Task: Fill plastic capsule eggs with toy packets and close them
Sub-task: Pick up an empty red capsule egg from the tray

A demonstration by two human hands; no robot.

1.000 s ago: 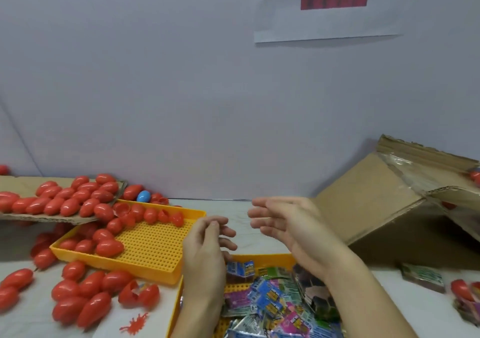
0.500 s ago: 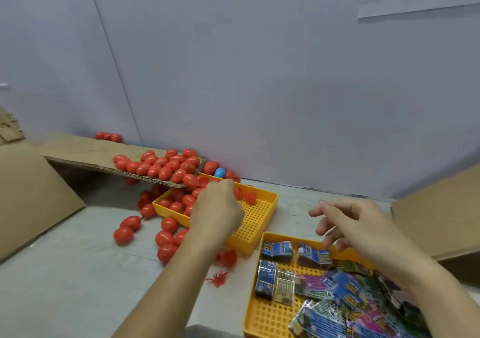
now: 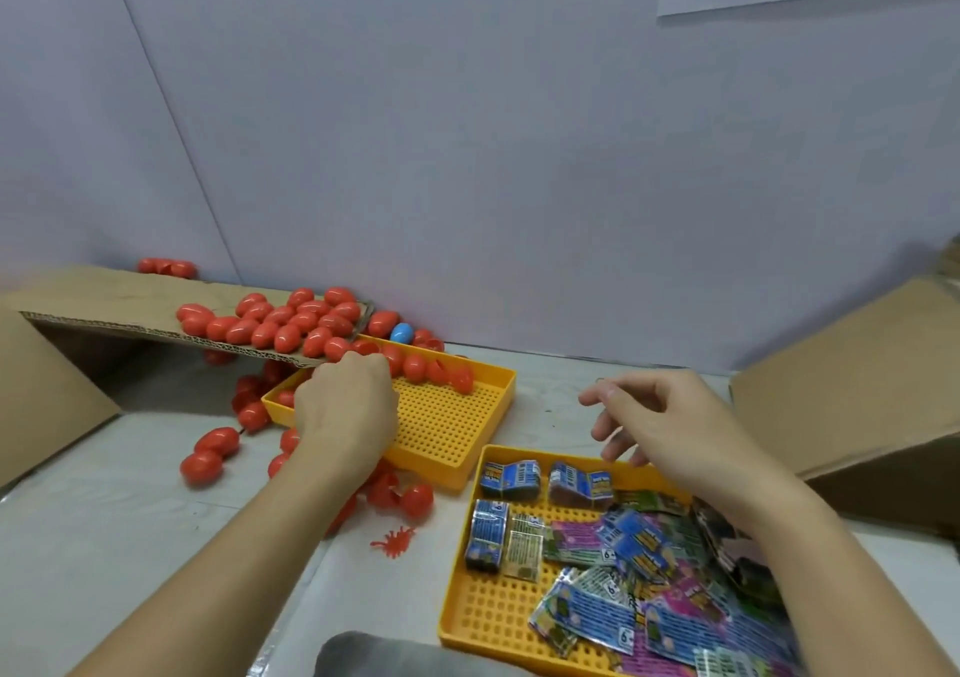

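Observation:
Several red capsule eggs [image 3: 280,320] lie heaped on a cardboard flap and spill into a yellow perforated tray [image 3: 452,427]. My left hand [image 3: 345,406] reaches into that tray's far left corner, knuckles up, its fingers curled down among the eggs and hidden, so what they hold is unclear. Nearer me, a second yellow tray [image 3: 483,619] holds several coloured toy packets [image 3: 639,546]. My right hand [image 3: 680,432] hovers over this tray's far edge with its fingers loosely spread and nothing in them.
One blue egg [image 3: 401,333] sits behind the egg tray. Loose red eggs [image 3: 210,450], open egg halves [image 3: 402,497] and a red toy bug [image 3: 393,541] lie on the table. Cardboard boxes stand at the left [image 3: 47,395] and right [image 3: 852,416]. A wall is close behind.
The view swung left and down. My left hand went from mid-air out to the egg tray and settled on the eggs. My right hand drifted slightly right, still spread and holding nothing.

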